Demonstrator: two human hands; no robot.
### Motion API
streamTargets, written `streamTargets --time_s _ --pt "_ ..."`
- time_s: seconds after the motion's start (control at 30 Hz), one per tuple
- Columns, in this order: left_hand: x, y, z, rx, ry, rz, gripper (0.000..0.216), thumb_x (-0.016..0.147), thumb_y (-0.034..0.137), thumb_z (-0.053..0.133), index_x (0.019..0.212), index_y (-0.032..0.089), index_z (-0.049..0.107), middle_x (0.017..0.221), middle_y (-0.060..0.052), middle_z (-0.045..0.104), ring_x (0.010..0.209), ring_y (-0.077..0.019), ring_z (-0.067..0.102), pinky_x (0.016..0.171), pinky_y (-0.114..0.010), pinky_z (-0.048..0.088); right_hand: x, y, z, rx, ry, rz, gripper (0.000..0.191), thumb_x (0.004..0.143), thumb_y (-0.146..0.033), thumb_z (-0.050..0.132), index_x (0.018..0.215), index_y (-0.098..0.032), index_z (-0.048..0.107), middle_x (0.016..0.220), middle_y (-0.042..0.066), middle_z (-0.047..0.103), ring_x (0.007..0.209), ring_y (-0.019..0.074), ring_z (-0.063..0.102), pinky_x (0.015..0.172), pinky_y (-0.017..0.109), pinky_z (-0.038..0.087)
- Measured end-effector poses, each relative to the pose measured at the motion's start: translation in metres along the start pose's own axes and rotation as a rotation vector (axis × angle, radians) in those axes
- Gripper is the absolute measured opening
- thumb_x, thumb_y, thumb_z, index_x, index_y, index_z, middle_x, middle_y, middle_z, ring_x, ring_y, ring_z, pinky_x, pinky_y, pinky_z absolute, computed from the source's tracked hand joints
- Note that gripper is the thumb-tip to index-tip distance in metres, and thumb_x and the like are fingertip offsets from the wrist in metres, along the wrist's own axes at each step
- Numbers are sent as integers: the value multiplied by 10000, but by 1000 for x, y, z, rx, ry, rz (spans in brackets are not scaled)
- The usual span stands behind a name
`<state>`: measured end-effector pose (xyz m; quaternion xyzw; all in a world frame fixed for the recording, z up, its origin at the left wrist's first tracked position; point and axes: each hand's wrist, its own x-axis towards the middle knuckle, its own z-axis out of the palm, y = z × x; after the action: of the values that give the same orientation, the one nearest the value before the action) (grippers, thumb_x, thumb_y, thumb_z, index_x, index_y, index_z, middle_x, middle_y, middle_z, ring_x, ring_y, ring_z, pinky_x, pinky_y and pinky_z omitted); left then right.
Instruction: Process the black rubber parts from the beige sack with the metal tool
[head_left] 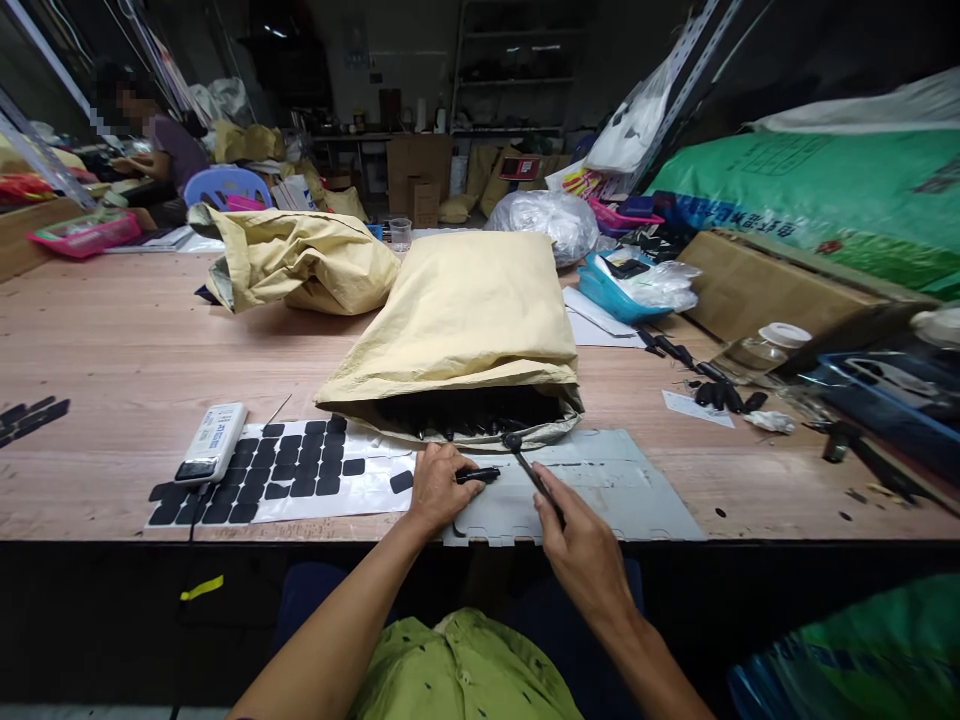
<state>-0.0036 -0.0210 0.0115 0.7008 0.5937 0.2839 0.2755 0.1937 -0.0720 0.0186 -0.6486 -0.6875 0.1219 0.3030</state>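
My left hand [441,488] rests on a grey board [615,490] at the table's front edge. Its fingers are closed on a slim black piece [480,475], which lies sideways and looks like a handle or pen; its exact kind I cannot make out. Held in my right hand [589,540] is a small hammer [529,470] with a thin shaft and a round dark head, tilted up and left, apart from the black piece. Just beyond both hands, a cream paper sack [480,310] lies with its mouth facing me, several black pieces showing inside.
Left of my hand are a sheet of black stickers [300,465] and a white device [212,443]. A second sack [300,255] lies behind. To the right are loose black parts [720,393], a jar [772,345] and a cardboard box [780,290]. A person [169,150] sits far left.
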Motion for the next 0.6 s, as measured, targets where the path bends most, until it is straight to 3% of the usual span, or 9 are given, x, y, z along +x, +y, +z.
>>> streamTargets --time_s 0.2,0.37,0.47,0.53,0.6 --pt "-1 -2 2 31 25 22 133 749 253 739 882 253 747 880 -24 660 951 -245 515 858 -406 395 52 35 2 -294 151 81 380 928 -258 425 1243 -219 636 1053 67 694 928 211 610 751 316 447" --pt "1 -1 1 24 34 42 129 776 276 728 899 238 734 887 -31 653 939 -245 521 857 -410 402 60 49 18 -420 182 98 355 921 -210 453 1223 -192 640 918 70 663 825 197 535 715 317 375" --pt "-15 7 -5 -76 46 116 133 832 279 672 949 223 701 916 -48 651 923 -232 542 847 -388 425 59 49 22 -452 191 92 350 925 -211 456 1229 -198 629 921 66 650 806 191 510 703 312 345" --pt "-40 12 -9 -207 -42 213 158 876 286 618 1010 221 671 941 -56 662 894 -211 575 819 -347 451 59 49 22 -461 182 92 348 926 -213 456 1232 -198 622 923 65 644 799 188 500 699 309 331" --pt "-72 13 -10 -305 -224 330 196 898 312 591 1058 222 658 925 -54 680 832 -190 608 769 -306 467 60 49 21 -470 182 102 344 924 -212 463 1230 -198 619 918 66 637 792 186 493 692 308 320"
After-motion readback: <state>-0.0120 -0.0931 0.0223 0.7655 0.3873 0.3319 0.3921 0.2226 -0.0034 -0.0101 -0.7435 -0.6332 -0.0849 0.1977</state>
